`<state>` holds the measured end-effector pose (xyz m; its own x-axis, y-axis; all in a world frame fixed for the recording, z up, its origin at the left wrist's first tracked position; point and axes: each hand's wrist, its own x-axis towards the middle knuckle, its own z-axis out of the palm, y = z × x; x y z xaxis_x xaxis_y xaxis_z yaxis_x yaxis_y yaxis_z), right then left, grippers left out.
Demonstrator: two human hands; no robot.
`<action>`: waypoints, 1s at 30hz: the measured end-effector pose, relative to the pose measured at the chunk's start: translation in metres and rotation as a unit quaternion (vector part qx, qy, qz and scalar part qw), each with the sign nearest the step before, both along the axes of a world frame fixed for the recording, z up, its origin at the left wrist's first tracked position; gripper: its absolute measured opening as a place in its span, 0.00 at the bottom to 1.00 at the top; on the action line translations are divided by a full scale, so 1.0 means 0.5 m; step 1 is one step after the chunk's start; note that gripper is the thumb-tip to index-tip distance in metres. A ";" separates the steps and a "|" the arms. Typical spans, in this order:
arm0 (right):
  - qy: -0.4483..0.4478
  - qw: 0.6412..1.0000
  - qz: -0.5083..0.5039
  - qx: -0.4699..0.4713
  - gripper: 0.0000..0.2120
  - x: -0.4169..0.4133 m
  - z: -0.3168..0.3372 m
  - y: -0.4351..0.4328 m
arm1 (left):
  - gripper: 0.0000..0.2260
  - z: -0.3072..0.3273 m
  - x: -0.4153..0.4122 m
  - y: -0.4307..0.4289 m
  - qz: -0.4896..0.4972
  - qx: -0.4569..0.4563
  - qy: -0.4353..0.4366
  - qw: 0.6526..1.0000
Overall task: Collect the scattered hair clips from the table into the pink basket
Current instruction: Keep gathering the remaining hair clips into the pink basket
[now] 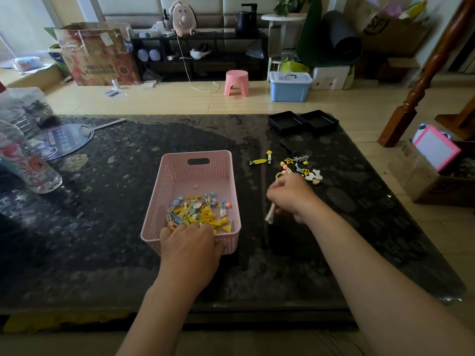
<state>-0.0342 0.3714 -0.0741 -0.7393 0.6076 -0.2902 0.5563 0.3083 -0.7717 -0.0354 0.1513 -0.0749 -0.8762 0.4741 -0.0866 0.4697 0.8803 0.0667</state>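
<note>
The pink basket (180,176) stands in the middle of the dark table, with several yellow, blue and white hair clips (198,210) heaped in its near half. My left hand (190,247) grips the basket's near rim, fingers curled over the edge. My right hand (291,195) hovers to the right of the basket, shut on a white hair clip (270,214) that sticks out below the fist. Just beyond that hand lies a scatter of loose clips (303,168), among them a yellow clip (258,161) and a small mushroom-shaped clip (269,155).
Two black trays (303,122) sit at the table's far right. A round hand fan (64,140) and clear plastic bottles (25,160) stand at the left. Beyond the table are a pink stool (236,82) and a blue bin (290,86) on the floor.
</note>
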 end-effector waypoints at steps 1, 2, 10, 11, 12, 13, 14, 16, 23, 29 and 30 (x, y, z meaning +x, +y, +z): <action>0.061 0.997 0.000 -0.038 0.05 -0.005 0.020 -0.014 | 0.12 -0.001 0.000 0.000 -0.001 -0.002 0.002 1.000; 0.114 0.991 0.001 -0.070 0.06 -0.010 0.039 -0.029 | 0.12 -0.002 0.001 -0.001 -0.003 -0.004 0.007 1.000; 0.134 0.974 0.118 0.136 0.27 -0.028 0.052 -0.030 | 0.13 -0.003 0.004 -0.004 -0.006 0.001 0.014 1.000; 0.089 0.966 0.111 0.217 0.32 -0.028 0.033 -0.002 | 0.13 -0.002 0.004 -0.004 -0.007 0.001 0.015 1.000; 0.038 0.960 0.104 0.257 0.36 -0.026 0.010 0.028 | 0.12 -0.001 0.005 -0.004 -0.007 0.001 0.014 1.000; -0.021 0.957 0.100 0.272 0.40 -0.024 -0.016 0.056 | 0.12 0.000 0.005 -0.003 -0.007 0.001 0.011 1.000; -0.076 0.952 0.098 0.278 0.43 -0.021 -0.039 0.081 | 0.12 0.000 0.006 -0.002 -0.006 0.002 0.009 1.000; -0.149 0.941 0.102 0.287 0.45 -0.023 -0.079 0.113 | 0.12 -0.001 0.004 -0.003 -0.005 0.003 0.007 1.000; -0.183 0.925 0.129 0.306 0.26 -0.059 -0.137 0.110 | 0.11 0.002 0.001 -0.001 -0.008 0.001 0.006 1.000; -0.092 0.917 0.120 0.370 0.19 -0.060 -0.120 0.093 | 0.12 0.003 0.000 -0.001 -0.006 -0.001 -0.005 1.000; -0.087 0.919 0.120 0.365 0.19 -0.059 -0.115 0.087 | 0.12 0.003 0.000 -0.001 -0.006 -0.002 -0.005 1.000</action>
<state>-0.0636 0.4149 -0.1316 -0.8580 0.5136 0.0035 0.5009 0.8383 -0.2151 -0.0352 0.1509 -0.0734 -0.8701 0.4833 -0.0970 0.4788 0.8754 0.0667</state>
